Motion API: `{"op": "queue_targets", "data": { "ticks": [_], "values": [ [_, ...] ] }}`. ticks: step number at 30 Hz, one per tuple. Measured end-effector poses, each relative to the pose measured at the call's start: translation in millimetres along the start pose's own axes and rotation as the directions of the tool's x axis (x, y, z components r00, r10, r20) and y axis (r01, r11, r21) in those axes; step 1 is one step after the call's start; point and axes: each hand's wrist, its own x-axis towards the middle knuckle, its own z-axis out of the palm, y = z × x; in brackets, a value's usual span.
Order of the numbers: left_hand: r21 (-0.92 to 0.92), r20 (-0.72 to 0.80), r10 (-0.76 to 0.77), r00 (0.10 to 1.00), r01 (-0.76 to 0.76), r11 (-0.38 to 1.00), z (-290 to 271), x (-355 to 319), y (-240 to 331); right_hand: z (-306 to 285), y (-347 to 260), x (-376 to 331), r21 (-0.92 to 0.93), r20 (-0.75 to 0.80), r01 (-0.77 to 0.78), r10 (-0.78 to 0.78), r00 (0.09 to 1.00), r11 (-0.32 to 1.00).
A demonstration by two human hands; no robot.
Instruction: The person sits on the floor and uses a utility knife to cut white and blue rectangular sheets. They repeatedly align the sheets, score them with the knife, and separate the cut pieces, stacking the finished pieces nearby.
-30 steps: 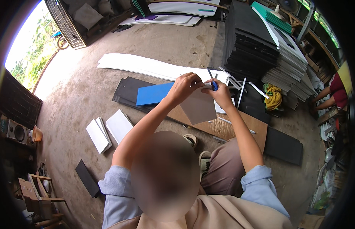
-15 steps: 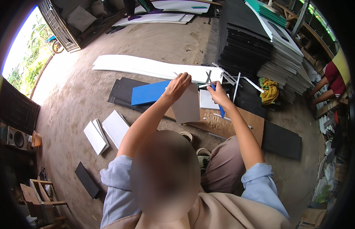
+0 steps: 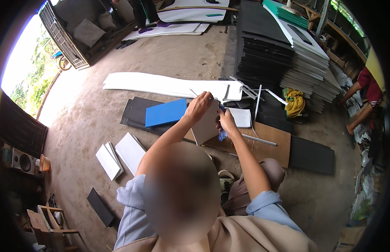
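Observation:
My left hand (image 3: pixel 199 106) is closed on the upper part of a pale foam-like sheet (image 3: pixel 205 125), which it holds up at a tilt. In my right hand (image 3: pixel 227 120) is a pair of scissors with blue handles (image 3: pixel 222 135). The scissors are at the sheet's upper right edge, and their blades are mostly hidden there. Under both hands lies a brown board (image 3: pixel 268 136) with thin white offcut strips (image 3: pixel 260 140) on it. A blue sheet (image 3: pixel 166 112) rests on dark sheets (image 3: pixel 134 113) left of my hands, and a white piece (image 3: pixel 240 117) lies just to the right.
A long white sheet (image 3: pixel 153 82) stretches beyond my hands. Tall stacks of black sheets (image 3: pixel 262 59) and pale sheets (image 3: pixel 306 63) stand at the far right, near a yellow cloth (image 3: pixel 294 103). White pieces (image 3: pixel 109 161) lie on the floor at left. Another person's arms (image 3: pixel 358 101) show at right.
My right hand has moved left, bringing the scissors from beside the sheet to its edge. The sheet has turned slightly in my left hand. The whole view has shifted a little.

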Motion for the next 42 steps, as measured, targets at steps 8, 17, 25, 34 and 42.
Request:
{"op": "queue_targets", "data": {
  "ticks": [8, 17, 25, 34, 42],
  "values": [
    [-0.115, -0.111, -0.111, 0.988, 0.098, 0.989, -5.4, 4.7, -1.4, -5.0, -7.0, 2.4, -0.078, 0.008, 0.146, -0.146, 0.989, 0.986],
    [-0.096, -0.121, -0.193, 0.974, 0.182, 0.979, 0.3, 4.0, 14.4, -8.8, -1.0, 6.0, -0.333, 0.038, 0.202, -0.201, 0.979, 0.921],
    [-0.120, -0.101, -0.181, 0.978, 0.169, 0.978, -0.7, 2.3, 12.5, -5.1, 4.1, 7.0, -0.334, 0.056, 0.260, -0.257, 0.965, 0.906],
    [-0.121, -0.194, -0.121, 0.973, 0.099, 0.988, 2.9, -1.2, 0.8, -2.6, -7.9, 1.0, -0.241, 0.099, 0.231, -0.212, 0.972, 0.943],
    [-0.105, -0.017, -0.107, 0.994, 0.105, 0.989, -8.6, -9.3, 12.4, -8.3, -5.0, 4.0, -0.251, 0.140, 0.227, -0.197, 0.970, 0.941]
  ]
}}
